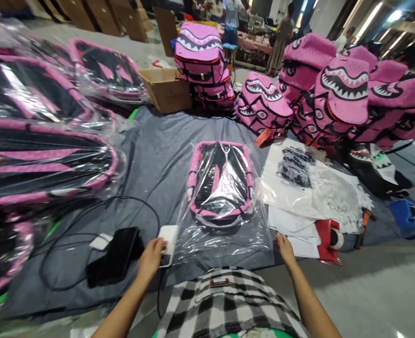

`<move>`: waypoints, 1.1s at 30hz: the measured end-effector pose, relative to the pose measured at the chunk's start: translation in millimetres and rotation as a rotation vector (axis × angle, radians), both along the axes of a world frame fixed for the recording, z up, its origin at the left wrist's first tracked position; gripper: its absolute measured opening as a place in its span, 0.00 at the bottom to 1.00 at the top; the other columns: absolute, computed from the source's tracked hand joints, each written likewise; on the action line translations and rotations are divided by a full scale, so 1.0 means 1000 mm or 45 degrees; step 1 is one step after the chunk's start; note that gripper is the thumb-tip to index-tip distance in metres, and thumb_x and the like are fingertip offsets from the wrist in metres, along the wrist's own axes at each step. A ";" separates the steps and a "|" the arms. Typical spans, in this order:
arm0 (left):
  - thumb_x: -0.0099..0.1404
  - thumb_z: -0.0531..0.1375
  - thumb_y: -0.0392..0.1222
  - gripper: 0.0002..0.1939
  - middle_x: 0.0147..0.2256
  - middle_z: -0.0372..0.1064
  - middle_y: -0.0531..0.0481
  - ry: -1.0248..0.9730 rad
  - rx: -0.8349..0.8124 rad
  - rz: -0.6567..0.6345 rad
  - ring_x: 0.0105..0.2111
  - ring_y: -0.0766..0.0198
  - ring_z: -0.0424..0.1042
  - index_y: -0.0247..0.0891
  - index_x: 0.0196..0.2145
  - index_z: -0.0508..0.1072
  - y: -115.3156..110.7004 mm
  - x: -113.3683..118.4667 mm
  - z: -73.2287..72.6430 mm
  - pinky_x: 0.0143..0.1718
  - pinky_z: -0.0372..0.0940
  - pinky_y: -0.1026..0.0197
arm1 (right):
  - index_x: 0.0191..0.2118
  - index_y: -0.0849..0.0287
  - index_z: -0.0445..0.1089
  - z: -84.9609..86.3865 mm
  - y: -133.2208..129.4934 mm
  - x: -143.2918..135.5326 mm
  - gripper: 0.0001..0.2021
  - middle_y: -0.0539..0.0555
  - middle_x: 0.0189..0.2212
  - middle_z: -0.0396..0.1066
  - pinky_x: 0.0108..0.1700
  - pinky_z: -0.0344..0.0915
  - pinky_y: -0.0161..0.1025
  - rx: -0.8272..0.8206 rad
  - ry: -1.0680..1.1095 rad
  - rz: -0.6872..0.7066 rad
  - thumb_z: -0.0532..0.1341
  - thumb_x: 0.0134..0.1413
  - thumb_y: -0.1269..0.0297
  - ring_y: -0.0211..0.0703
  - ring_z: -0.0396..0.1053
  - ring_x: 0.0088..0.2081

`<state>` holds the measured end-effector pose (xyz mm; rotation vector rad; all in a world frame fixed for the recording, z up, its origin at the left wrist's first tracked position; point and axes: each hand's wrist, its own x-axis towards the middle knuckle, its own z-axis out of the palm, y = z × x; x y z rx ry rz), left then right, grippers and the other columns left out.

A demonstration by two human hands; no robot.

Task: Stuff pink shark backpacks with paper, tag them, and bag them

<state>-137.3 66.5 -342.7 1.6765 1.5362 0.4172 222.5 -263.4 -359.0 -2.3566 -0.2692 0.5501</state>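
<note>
A pink-and-black backpack [216,180] lies in front of me inside a clear plastic bag [224,241], its strap side up. My left hand [153,253] is at the bag's lower left, fingers curled against a white flat device [170,237] with a dark lower end. At the bag's lower right is my right hand [284,246], its fingers drawn together by the bag's edge and some white papers [302,246]. What those fingertips pinch, if anything, is too small to make out.
Bagged backpacks [45,164] are piled at left; unbagged pink ones [344,89] stand at right and back. A black device [114,258] with cables, an open carton [167,91], a red tape dispenser [325,239] and a blue one [406,216] share the grey cloth [151,155]. People stand in the background.
</note>
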 end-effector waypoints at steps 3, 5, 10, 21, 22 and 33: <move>0.61 0.50 0.58 0.20 0.20 0.67 0.50 0.004 -0.029 -0.102 0.26 0.57 0.70 0.43 0.19 0.62 0.010 0.027 0.000 0.32 0.64 0.59 | 0.23 0.53 0.63 -0.005 0.030 0.001 0.20 0.55 0.22 0.73 0.32 0.64 0.40 -0.033 0.040 0.075 0.50 0.56 0.45 0.49 0.72 0.28; 0.62 0.52 0.55 0.18 0.21 0.66 0.51 0.020 -0.012 -0.100 0.26 0.58 0.69 0.43 0.19 0.63 0.010 0.035 -0.007 0.32 0.61 0.60 | 0.22 0.52 0.61 -0.005 0.042 0.000 0.18 0.55 0.21 0.72 0.31 0.61 0.40 -0.053 0.015 0.097 0.50 0.58 0.48 0.47 0.70 0.26; 0.65 0.52 0.52 0.18 0.20 0.64 0.54 0.015 -0.007 -0.078 0.25 0.60 0.67 0.43 0.21 0.62 -0.006 0.039 -0.024 0.32 0.59 0.60 | 0.24 0.51 0.59 -0.007 0.052 0.004 0.17 0.51 0.17 0.67 0.30 0.55 0.40 -0.140 -0.051 0.038 0.48 0.62 0.52 0.46 0.65 0.22; 0.59 0.54 0.64 0.27 0.21 0.70 0.52 -0.275 -0.144 -0.073 0.20 0.59 0.70 0.37 0.38 0.72 0.027 0.014 -0.025 0.24 0.66 0.59 | 0.24 0.53 0.63 -0.014 0.050 0.017 0.24 0.51 0.15 0.68 0.19 0.56 0.38 0.154 0.298 0.053 0.51 0.51 0.35 0.45 0.65 0.16; 0.56 0.56 0.66 0.30 0.21 0.70 0.53 -0.292 -0.161 -0.092 0.19 0.59 0.70 0.36 0.41 0.72 0.030 0.012 -0.024 0.23 0.65 0.60 | 0.24 0.54 0.63 -0.014 0.052 0.018 0.26 0.51 0.15 0.68 0.19 0.55 0.37 0.177 0.331 0.061 0.52 0.50 0.34 0.44 0.65 0.16; 0.59 0.55 0.58 0.31 0.41 0.78 0.38 -0.121 0.111 -0.358 0.35 0.51 0.78 0.34 0.52 0.72 0.046 -0.033 -0.025 0.39 0.72 0.49 | 0.40 0.58 0.72 -0.008 0.012 0.013 0.27 0.54 0.30 0.74 0.32 0.68 0.43 0.268 0.048 0.030 0.63 0.41 0.41 0.46 0.69 0.27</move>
